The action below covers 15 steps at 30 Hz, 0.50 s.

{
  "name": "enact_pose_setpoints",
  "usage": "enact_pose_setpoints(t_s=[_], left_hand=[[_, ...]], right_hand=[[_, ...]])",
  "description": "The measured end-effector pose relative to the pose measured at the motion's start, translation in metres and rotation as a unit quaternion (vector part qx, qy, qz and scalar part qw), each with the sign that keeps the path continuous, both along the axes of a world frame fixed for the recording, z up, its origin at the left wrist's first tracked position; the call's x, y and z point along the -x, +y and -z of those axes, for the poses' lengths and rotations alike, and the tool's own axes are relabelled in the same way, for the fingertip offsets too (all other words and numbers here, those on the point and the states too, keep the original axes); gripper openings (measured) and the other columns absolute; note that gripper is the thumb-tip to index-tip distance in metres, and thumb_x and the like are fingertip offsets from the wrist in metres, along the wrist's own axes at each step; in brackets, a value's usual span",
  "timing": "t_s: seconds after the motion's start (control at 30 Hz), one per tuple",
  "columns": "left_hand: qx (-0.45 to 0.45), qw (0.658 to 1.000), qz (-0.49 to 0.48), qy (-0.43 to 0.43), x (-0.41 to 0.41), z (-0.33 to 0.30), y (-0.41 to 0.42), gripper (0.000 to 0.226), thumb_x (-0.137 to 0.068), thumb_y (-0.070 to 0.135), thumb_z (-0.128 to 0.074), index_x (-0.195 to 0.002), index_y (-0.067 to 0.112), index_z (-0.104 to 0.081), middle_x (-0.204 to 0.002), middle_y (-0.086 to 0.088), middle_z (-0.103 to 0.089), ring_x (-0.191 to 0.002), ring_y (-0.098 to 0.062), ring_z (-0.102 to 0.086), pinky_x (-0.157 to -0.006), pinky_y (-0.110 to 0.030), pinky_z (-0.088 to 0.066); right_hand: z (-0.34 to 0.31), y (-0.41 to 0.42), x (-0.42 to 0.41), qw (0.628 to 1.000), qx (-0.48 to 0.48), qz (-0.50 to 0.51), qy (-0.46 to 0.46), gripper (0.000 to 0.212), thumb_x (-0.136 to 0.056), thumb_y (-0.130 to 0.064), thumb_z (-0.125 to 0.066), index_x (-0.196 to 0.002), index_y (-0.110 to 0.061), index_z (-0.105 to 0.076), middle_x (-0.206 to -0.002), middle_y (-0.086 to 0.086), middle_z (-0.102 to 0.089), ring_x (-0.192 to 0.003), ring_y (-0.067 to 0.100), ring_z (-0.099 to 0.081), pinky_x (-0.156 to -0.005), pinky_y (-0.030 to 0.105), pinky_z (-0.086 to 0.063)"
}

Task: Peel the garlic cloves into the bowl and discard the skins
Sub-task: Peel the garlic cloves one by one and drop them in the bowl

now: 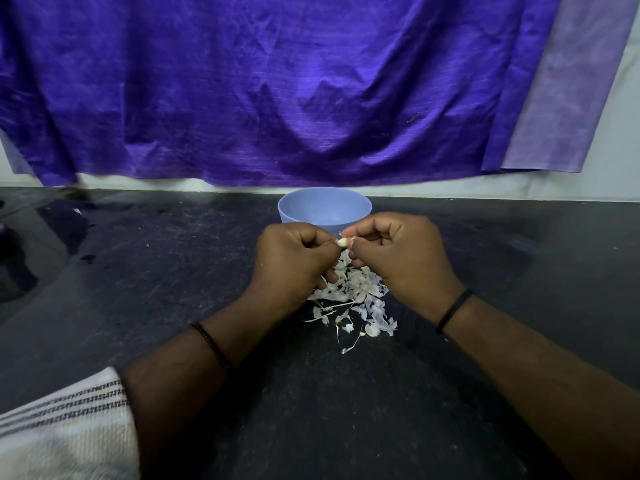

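Left hand (pixel 291 261) and right hand (pixel 398 258) both in a pinching grip on one garlic clove (pixel 342 242), above skins (pixel 353 299) on black counter (pixel 173 289), blue bowl (pixel 325 208) just behind

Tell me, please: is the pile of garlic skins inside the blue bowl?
No, the garlic skins lie on the dark counter before the bowl.

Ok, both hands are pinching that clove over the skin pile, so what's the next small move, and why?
Probably pull the last skin off with the right hand while the left hand keeps the garlic clove pinched. A pale scrap seems to cling at the right fingertips, the clove looks mostly bare, and it sits above the skin pile, just short of the blue bowl.
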<state>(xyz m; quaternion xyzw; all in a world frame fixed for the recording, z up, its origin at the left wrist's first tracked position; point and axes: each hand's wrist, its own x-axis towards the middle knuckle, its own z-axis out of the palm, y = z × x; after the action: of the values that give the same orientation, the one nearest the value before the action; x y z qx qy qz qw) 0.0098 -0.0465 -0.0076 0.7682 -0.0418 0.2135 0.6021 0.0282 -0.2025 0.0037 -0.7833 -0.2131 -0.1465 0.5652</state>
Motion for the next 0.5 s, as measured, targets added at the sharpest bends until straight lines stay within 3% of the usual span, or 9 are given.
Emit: enact_pose_setpoints(t_s=[0.13, 0.5], left_hand=[[0.012, 1.000, -0.001, 0.002, -0.0005, 0.0003, -0.0002, 0.016, -0.085, 0.003, -0.072, -0.069, 0.007, -0.073, -0.060, -0.016, -0.068, -0.052, -0.030, -0.065, -0.052, -0.036, -0.051], [0.093, 0.995, 0.033, 0.026, -0.0012, -0.0028, -0.0030, 0.008, -0.084, -0.004, -0.068, -0.078, -0.009, -0.069, -0.060, -0.012, -0.062, -0.047, -0.021, -0.060, -0.042, -0.025, -0.045]], right_hand=[[-0.0006, -0.0007, -0.0002, 1.000, 0.005, -0.002, -0.007, 0.010, -0.086, -0.005, -0.073, -0.088, -0.014, -0.077, -0.071, 0.001, -0.074, -0.064, 0.016, -0.072, -0.061, 0.022, -0.058], [-0.0021, -0.0011, 0.0000, 0.987, -0.112, -0.067, 0.094, 0.010, -0.089, 0.004, -0.068, -0.095, -0.003, -0.073, -0.076, 0.013, -0.075, -0.064, 0.014, -0.070, -0.059, 0.019, -0.055]])
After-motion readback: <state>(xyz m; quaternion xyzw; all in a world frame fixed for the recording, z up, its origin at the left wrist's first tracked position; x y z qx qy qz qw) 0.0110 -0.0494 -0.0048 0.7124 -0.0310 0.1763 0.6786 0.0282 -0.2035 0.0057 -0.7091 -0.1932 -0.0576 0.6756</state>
